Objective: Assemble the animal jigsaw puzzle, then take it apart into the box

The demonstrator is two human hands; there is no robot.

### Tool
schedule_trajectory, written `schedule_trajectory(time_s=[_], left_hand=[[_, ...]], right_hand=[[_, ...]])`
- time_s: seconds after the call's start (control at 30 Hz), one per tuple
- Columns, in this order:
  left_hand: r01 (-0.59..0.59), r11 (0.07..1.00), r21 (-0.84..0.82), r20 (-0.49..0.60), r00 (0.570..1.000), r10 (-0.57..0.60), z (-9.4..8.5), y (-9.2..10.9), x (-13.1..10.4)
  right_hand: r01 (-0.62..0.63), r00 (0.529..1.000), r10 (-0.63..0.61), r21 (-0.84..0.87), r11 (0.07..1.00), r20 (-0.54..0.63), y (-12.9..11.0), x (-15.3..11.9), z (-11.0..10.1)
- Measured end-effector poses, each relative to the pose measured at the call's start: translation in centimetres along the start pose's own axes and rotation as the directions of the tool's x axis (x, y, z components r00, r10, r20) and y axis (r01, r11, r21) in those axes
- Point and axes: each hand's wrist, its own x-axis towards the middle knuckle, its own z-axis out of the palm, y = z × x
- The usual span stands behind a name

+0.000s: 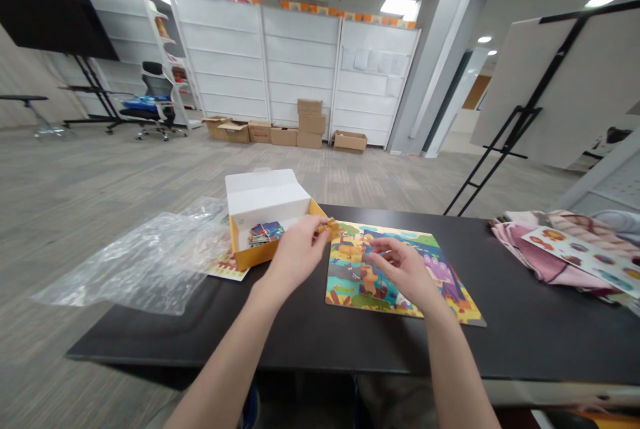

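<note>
My left hand [303, 242] is closed on a small yellow-orange puzzle piece [330, 227], raised between the box and the puzzle board. Below and right of it lies the colourful puzzle board [345, 292], printed with cartoon animals. Over the middle of the board hovers my right hand [403, 269], fingers curved and apart, with nothing visible in them. The yellow box [250, 257] stands to the left with its white lid raised. Inside is a pile of puzzle pieces [267, 233], partly hidden behind my left hand and wrist.
A crumpled clear plastic bag [145, 262] spreads over the table's left end, partly covering a printed sheet [227, 265]. Pink cloth [520, 249] and a sticker sheet [580, 255] lie at the right. The black table [300, 339] has its near edge before me.
</note>
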Motion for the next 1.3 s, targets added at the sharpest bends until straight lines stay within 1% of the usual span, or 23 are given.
schedule_trajectory(time_s=[0.03, 0.07, 0.1, 0.17, 0.23, 0.3, 0.37, 0.43, 0.5, 0.57, 0.6, 0.67, 0.7, 0.73, 0.77, 0.8, 0.83, 0.9, 0.97, 1.03, 1.1, 1.2, 1.3], left_hand=[[0.062, 0.992, 0.114, -0.08, 0.995, -0.053, -1.4, -0.5, 0.2], [0.154, 0.961, 0.23, -0.165, 0.979, -0.118, -2.7, -1.0, 0.3], [0.241, 0.916, 0.32, -0.227, 0.958, -0.173, -4.0, -1.5, 0.3], [0.354, 0.827, 0.437, -0.311, 0.922, -0.23, -6.0, -2.8, 0.3], [0.41, 0.765, 0.496, -0.352, 0.901, -0.255, -7.0, -4.0, 0.1], [0.43, 0.729, 0.533, -0.328, 0.899, -0.29, -7.1, -5.1, 0.1], [0.424, 0.713, 0.558, -0.245, 0.906, -0.346, -6.7, -5.6, 0.1], [0.405, 0.716, 0.568, -0.141, 0.905, -0.401, -6.2, -5.7, 0.3], [0.385, 0.725, 0.572, -0.06, 0.901, -0.431, -5.7, -5.2, 0.4], [0.358, 0.735, 0.576, -0.04, 0.91, -0.412, -5.4, -4.3, 0.6], [0.334, 0.747, 0.574, -0.05, 0.925, -0.376, -5.2, -3.7, 0.6], [0.242, 0.803, 0.544, -0.061, 0.966, -0.25, -4.5, -2.2, 0.5], [0.165, 0.845, 0.508, -0.034, 0.985, -0.171, -4.0, -1.4, 0.4], [0.069, 0.892, 0.447, 0.021, 0.996, -0.088, -3.4, -0.5, 0.2], [-0.042, 0.929, 0.369, 0.105, 0.994, 0.003, -2.6, 0.2, 0.1], [-0.17, 0.946, 0.278, 0.223, 0.969, 0.108, -1.8, 0.9, -0.1], [-0.264, 0.944, 0.196, 0.317, 0.928, 0.194, -0.9, 1.5, -0.4], [-0.358, 0.926, 0.122, 0.43, 0.86, 0.275, 0.9, 2.2, -0.8], [-0.397, 0.91, 0.123, 0.495, 0.819, 0.29, 2.6, 2.5, -1.3], [-0.415, 0.9, 0.132, 0.531, 0.797, 0.289, 3.8, 2.5, -1.6], [-0.413, 0.901, 0.131, 0.551, 0.786, 0.28, 4.6, 2.2, -1.8], [-0.385, 0.913, 0.137, 0.58, 0.778, 0.241, 5.1, 2.1, -1.7], [-0.362, 0.917, 0.168, 0.604, 0.773, 0.195, 5.1, 2.4, -1.4]], right_hand=[[-0.008, 1.0, 0.007, -0.036, 0.999, -0.026, 0.2, -0.1, -0.3], [-0.016, 0.999, 0.012, -0.072, 0.997, -0.048, 0.4, -0.1, -0.7], [-0.023, 0.998, 0.015, -0.106, 0.994, -0.067, 0.7, -0.1, -1.0], [-0.029, 0.995, 0.012, -0.169, 0.985, -0.103, 1.4, -0.2, -1.5], [-0.029, 0.992, 0.001, -0.218, 0.976, -0.127, 2.1, -0.1, -1.8], [-0.022, 0.991, -0.014, -0.265, 0.964, -0.132, 2.6, -0.1, -1.9], [-0.004, 0.993, -0.031, -0.305, 0.952, -0.11, 2.8, 0.0, -1.8], [0.015, 0.997, -0.04, -0.326, 0.945, -0.073, 2.8, 0.0, -1.6], [0.024, 0.999, -0.037, -0.328, 0.944, -0.034, 2.7, -0.1, -1.4], [0.025, 1.0, -0.026, -0.323, 0.946, 0.001, 2.8, -0.3, -1.4], [0.023, 1.0, -0.02, -0.324, 0.946, 0.013, 2.9, -0.4, -1.4], [0.012, 1.0, -0.005, -0.341, 0.94, 0.021, 3.2, -0.4, -1.6], [0.006, 1.0, 0.001, -0.355, 0.935, 0.02, 3.3, -0.5, -1.7], [0.0, 1.0, 0.007, -0.371, 0.928, 0.017, 3.5, -0.4, -1.7], [-0.007, 1.0, 0.014, -0.388, 0.922, 0.015, 3.7, -0.4, -1.8], [-0.014, 1.0, 0.022, -0.401, 0.916, 0.016, 3.8, -0.4, -1.8], [-0.02, 0.999, 0.031, -0.409, 0.913, 0.02, 3.9, -0.3, -1.9], [-0.029, 0.998, 0.047, -0.412, 0.911, 0.034, 4.0, -0.3, -1.9], [-0.029, 0.997, 0.058, -0.416, 0.909, 0.056, 4.2, -0.3, -2.0], [-0.026, 0.996, 0.06, -0.425, 0.905, 0.068, 4.5, -0.3, -2.1], [-0.036, 0.996, 0.07, -0.434, 0.9, 0.062, 4.8, -0.4, -2.3], [-0.058, 0.994, 0.094, -0.423, 0.904, 0.064, 4.8, -0.4, -2.4], [-0.059, 0.991, 0.102, -0.411, 0.91, 0.085, 4.4, -0.6, -2.5]])
